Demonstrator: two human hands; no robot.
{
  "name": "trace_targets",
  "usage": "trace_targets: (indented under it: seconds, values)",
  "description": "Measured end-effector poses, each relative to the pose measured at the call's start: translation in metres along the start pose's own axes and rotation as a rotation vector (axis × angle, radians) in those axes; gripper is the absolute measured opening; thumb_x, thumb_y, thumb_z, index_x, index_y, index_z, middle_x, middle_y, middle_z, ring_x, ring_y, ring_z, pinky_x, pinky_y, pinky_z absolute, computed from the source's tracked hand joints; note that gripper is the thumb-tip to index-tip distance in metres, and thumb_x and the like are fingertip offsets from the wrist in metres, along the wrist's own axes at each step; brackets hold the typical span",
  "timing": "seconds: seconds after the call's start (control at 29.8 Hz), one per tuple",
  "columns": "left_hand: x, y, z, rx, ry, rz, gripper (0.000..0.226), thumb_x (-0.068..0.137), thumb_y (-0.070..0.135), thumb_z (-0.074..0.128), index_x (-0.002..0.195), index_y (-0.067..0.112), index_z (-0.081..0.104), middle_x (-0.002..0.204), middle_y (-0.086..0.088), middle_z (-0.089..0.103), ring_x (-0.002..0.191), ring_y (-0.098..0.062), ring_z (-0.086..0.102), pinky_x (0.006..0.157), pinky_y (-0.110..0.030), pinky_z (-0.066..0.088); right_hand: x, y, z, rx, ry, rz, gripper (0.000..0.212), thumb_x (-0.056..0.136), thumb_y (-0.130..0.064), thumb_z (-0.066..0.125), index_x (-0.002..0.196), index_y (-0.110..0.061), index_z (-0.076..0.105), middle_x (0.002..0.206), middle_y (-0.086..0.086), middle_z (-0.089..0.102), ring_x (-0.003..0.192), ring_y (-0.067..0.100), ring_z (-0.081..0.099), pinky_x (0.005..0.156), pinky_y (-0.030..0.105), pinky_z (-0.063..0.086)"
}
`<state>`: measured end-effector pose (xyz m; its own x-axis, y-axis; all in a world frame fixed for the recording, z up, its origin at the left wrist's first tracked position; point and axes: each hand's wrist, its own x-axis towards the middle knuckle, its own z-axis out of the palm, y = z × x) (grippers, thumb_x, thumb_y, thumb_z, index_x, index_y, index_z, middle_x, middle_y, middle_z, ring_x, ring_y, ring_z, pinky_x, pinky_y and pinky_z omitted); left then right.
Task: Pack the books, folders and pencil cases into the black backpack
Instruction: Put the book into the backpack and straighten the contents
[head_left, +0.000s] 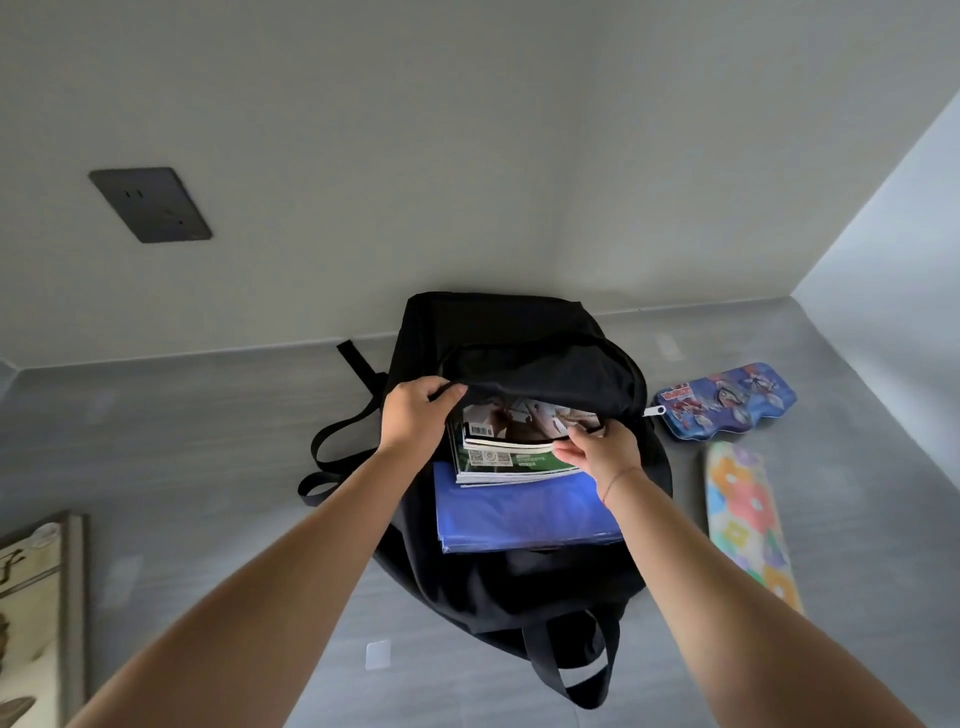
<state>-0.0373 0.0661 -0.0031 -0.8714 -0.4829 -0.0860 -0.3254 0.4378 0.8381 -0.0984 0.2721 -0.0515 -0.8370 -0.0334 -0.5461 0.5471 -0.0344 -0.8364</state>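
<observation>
The black backpack (519, 587) lies flat on the grey table with its main opening facing me. My left hand (415, 415) grips the upper flap of the opening and holds it up. My right hand (597, 449) pinches the right edge of a stack of books (511, 457) that sits half inside the bag. A blue folder (519, 512) lies under the books and sticks out toward me. To the right of the bag lie a blue cartoon pencil case (727, 402) and a flower-patterned pencil case (748, 519).
The grey table (208, 441) meets a pale wall at the back and another on the right. A dark wall socket (150, 203) is up on the left. A framed picture (36, 618) lies at the left edge. The backpack's straps (343, 431) trail left.
</observation>
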Motion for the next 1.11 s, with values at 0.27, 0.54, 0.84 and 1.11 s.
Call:
trace_targets:
  seconds: [0.27, 0.54, 0.84, 1.11]
  values:
    - [-0.011, -0.012, -0.009, -0.059, -0.059, 0.012, 0.023, 0.086, 0.029, 0.066, 0.107, 0.021, 0.07, 0.099, 0.013, 0.067, 0.093, -0.003, 0.06, 0.075, -0.011, 0.042, -0.049, 0.023, -0.003, 0.016, 0.27, -0.135, 0.042, 0.087, -0.014, 0.064, 0.123, -0.003, 0.047, 0.099, 0.015, 0.06, 0.062, 0.013, 0.059, 0.063, 0.018, 0.057]
    - [-0.045, -0.075, -0.083, -0.076, 0.195, -0.16, 0.029, 0.087, 0.035, 0.063, 0.113, 0.021, 0.067, 0.107, 0.005, 0.069, 0.091, -0.011, 0.062, 0.071, -0.019, 0.045, -0.121, 0.042, 0.103, -0.21, -0.21, -0.311, 0.009, 0.085, -0.012, 0.064, 0.092, -0.008, 0.058, 0.073, 0.003, 0.063, 0.06, 0.017, 0.059, 0.062, 0.028, 0.052]
    - [-0.133, -0.194, -0.223, 0.047, 0.497, -0.422, 0.03, 0.089, 0.026, 0.062, 0.117, 0.017, 0.066, 0.115, -0.006, 0.068, 0.105, -0.023, 0.062, 0.084, -0.028, 0.043, -0.171, 0.115, 0.244, -0.491, -0.608, -0.3, 0.034, 0.08, -0.02, 0.071, 0.111, -0.013, 0.056, 0.106, 0.008, 0.063, 0.096, 0.015, 0.06, 0.078, 0.013, 0.045]
    - [-0.205, -0.277, -0.295, 0.138, 0.696, -0.658, 0.041, 0.086, 0.039, 0.059, 0.121, 0.018, 0.058, 0.124, -0.011, 0.058, 0.109, -0.03, 0.055, 0.092, -0.041, 0.047, -0.219, 0.175, 0.337, -0.685, -0.753, -0.176, 0.054, 0.082, -0.025, 0.07, 0.127, -0.002, 0.05, 0.127, 0.015, 0.058, 0.113, 0.022, 0.056, 0.093, 0.025, 0.042]
